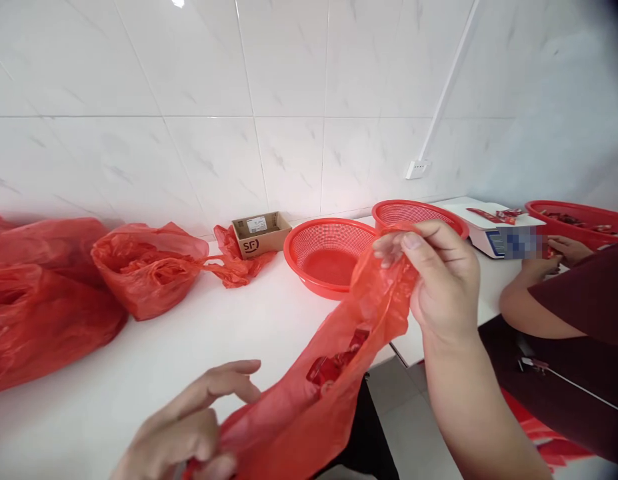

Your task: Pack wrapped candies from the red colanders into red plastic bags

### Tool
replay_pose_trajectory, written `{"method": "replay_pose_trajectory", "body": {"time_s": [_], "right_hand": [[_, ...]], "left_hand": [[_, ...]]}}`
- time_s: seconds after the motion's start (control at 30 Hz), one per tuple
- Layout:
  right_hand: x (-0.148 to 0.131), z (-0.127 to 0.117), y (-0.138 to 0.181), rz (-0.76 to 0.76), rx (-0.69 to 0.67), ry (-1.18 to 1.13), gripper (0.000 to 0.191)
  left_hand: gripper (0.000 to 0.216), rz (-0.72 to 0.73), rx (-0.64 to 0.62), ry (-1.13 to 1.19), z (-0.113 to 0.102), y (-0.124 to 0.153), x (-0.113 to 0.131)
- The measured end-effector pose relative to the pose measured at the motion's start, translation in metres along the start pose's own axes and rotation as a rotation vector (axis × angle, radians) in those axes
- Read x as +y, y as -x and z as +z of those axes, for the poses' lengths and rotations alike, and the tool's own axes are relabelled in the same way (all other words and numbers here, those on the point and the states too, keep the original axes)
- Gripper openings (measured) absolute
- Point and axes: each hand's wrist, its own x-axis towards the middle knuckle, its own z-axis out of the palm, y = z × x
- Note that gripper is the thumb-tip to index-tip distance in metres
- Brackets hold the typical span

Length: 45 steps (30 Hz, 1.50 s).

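Right hand (446,283) pinches the bag (299,427) up high; left hand (183,423) grips its near end, forefinger extended — apparently so the fold cradles the packets (325,370).

Workroom, tiled wall (289,160), long white table (259,327), weighing scale (481,241), 2 red mesh baskets (329,263), cardboard shipping box (265,244)

Light is bright, with a glare spot on the tiled wall (289,80) above-left of the right hand (446,280) and a dark corner above-right.
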Motion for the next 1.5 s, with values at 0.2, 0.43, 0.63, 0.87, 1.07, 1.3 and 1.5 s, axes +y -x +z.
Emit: {"method": "replay_pose_trajectory", "body": {"time_s": [0.2,0.43,0.63,0.87,1.07,1.3,1.5], "right_hand": [[0.015,-0.001,-0.002,0.167,-0.205,0.025,0.009],[-0.007,0.028,0.0,0.162,-0.583,0.017,0.008],[-0.035,0.089,0.004,-0.135,-0.865,0.153,0.02],[0.022,0.098,0.002,0.081,-0.824,0.032,0.034],[0.033,0.092,0.01,0.183,-0.674,-0.003,0.01],[0.012,0.086,0.019,-0.024,-0.819,0.004,0.018],[0.047,0.097,0.023,0.25,-0.955,-0.094,0.059]], "left_hand": [[0.033,-0.13,0.33,0.611,-0.025,-0.001,-0.014],[0.072,-0.156,0.155,0.482,-0.031,-0.038,0.013],[0.049,-0.131,-0.091,0.058,-0.022,-0.088,0.034],[0.044,-0.326,0.199,0.393,-0.024,-0.104,0.012],[0.037,-0.294,0.195,0.351,-0.021,-0.106,0.001],[0.02,-0.163,0.07,0.35,-0.03,-0.106,0.004],[0.014,-0.161,0.043,0.231,-0.032,-0.105,0.006]]}}
